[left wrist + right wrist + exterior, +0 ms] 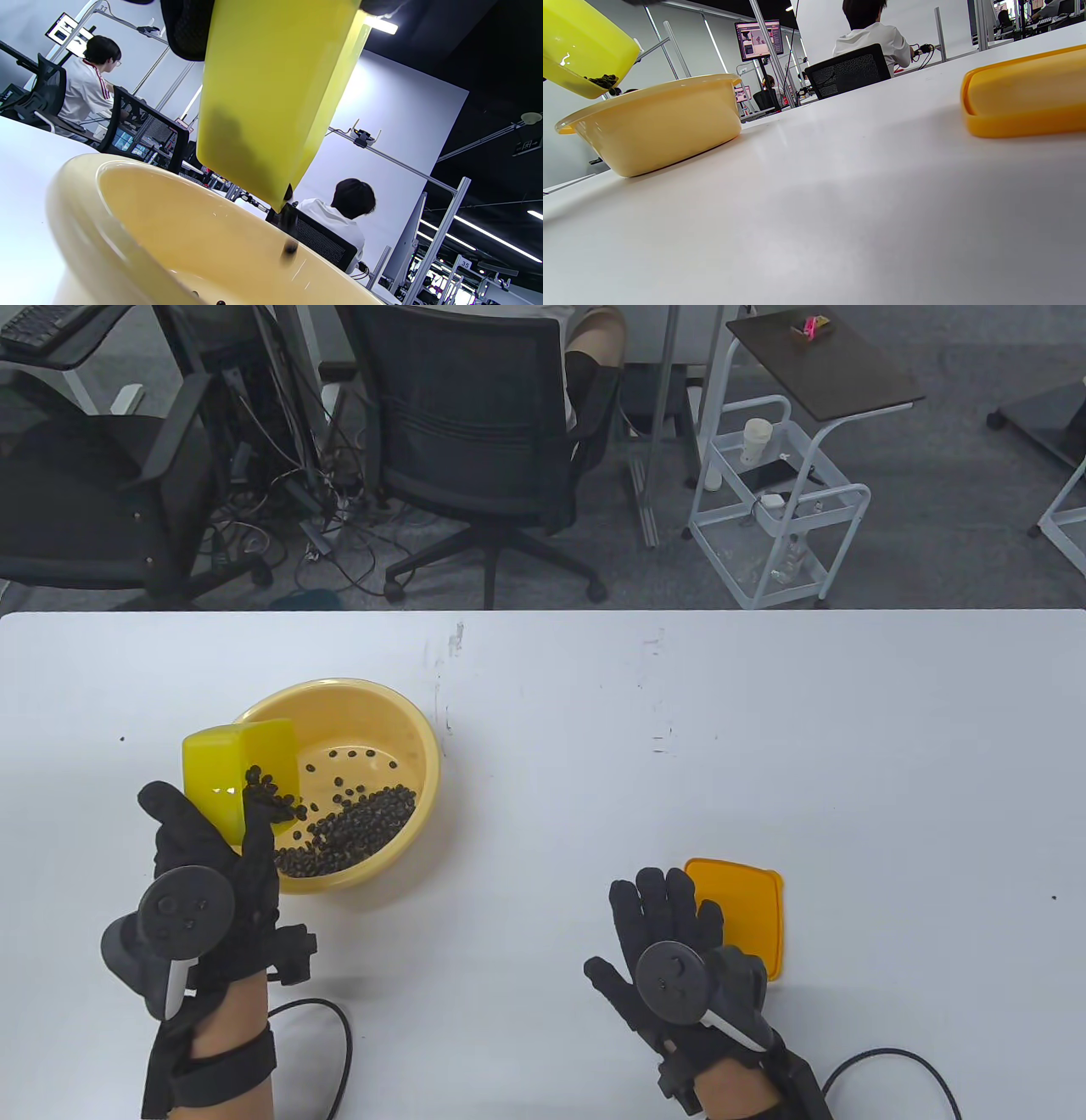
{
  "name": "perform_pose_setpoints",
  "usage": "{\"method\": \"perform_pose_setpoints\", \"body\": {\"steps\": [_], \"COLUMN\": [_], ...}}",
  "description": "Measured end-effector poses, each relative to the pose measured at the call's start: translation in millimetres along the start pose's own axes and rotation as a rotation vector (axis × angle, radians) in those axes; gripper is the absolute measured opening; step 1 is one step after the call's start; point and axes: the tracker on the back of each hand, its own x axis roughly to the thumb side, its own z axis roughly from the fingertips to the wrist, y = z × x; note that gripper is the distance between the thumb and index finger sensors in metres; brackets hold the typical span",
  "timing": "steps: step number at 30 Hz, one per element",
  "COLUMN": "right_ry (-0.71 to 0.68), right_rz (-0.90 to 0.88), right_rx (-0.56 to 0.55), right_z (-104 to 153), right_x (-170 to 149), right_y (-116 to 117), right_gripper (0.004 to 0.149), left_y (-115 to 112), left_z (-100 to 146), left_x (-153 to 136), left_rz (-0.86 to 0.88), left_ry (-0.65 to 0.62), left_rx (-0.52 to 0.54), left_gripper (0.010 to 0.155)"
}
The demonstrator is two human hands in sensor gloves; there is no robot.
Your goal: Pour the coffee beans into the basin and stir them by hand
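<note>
The left hand [212, 848] grips a tilted translucent yellow box [237, 772] spilling coffee beans [348, 827] into the round glossy basin [407, 729] just ahead. The right hand [679, 950] lies flat, fingers straight, touching a rounded orange lid [751, 908].
</note>
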Motion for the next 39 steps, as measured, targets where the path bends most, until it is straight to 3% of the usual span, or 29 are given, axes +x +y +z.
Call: {"method": "perform_pose_setpoints", "body": {"steps": [20, 30, 39], "right_ry": [-0.007, -0.010, -0.013], "right_rz": [-0.001, -0.002, -0.005], "right_rx": [0.007, 0.010, 0.000], "right_z": [0, 0, 1], "right_x": [1, 2, 2], "right_y": [1, 1, 0], "right_gripper": [0.081, 0.080, 0.080], "left_y": [-3, -10, -9], "left_z": [1, 6, 7], "left_x": [9, 25, 26], "left_rz": [-0.119, -0.332, -0.312], "left_ry": [-0.085, -0.192, -0.188], "left_rx": [0.034, 0.067, 0.063], "left_gripper": [0.087, 0.087, 0.082]}}
